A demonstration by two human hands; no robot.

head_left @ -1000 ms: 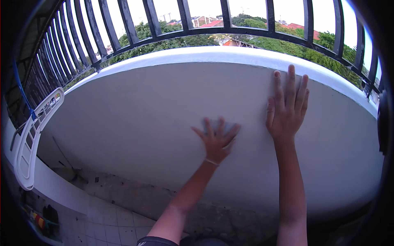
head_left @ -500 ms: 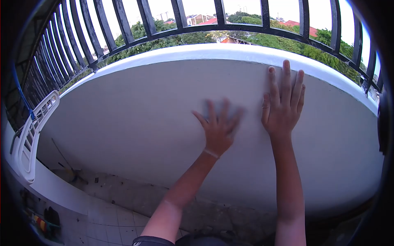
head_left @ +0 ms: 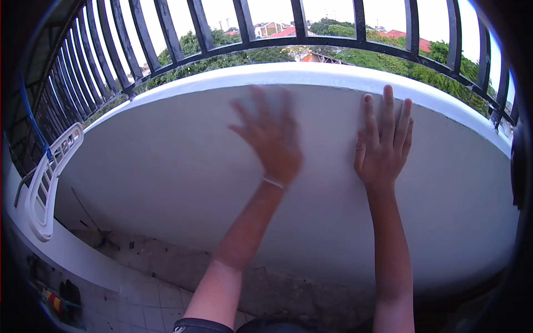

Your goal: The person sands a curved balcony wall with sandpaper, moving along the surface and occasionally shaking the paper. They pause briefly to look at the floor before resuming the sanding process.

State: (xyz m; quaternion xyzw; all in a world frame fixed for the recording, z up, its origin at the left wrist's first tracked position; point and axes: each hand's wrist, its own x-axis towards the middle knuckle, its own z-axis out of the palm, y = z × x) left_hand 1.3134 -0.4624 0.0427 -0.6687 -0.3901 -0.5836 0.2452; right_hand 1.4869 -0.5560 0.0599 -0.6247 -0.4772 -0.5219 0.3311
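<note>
A plain grey parapet wall [head_left: 183, 155] with a white top ledge [head_left: 300, 72] fills the middle of the head view. Against its right part lies my right hand [head_left: 384, 147], flat, fingers pointing up and the tips just under the ledge. My left hand [head_left: 272, 133] is left of it, over the upper wall face, smeared by motion but with its fingers visibly spread and nothing in them. A thin pale bracelet [head_left: 273, 182] circles the left wrist.
Black metal railings [head_left: 244, 25] rise above the ledge, with trees and rooftops beyond. At the left hangs a white plastic rack [head_left: 44, 188] beside a blue cord [head_left: 33, 122]. A stick-handled tool [head_left: 89, 211] leans low near the dusty tiled floor [head_left: 150, 302].
My left hand has swept up and to the left along the wall, closer to the ledge. The right hand stays in the same spot on the wall.
</note>
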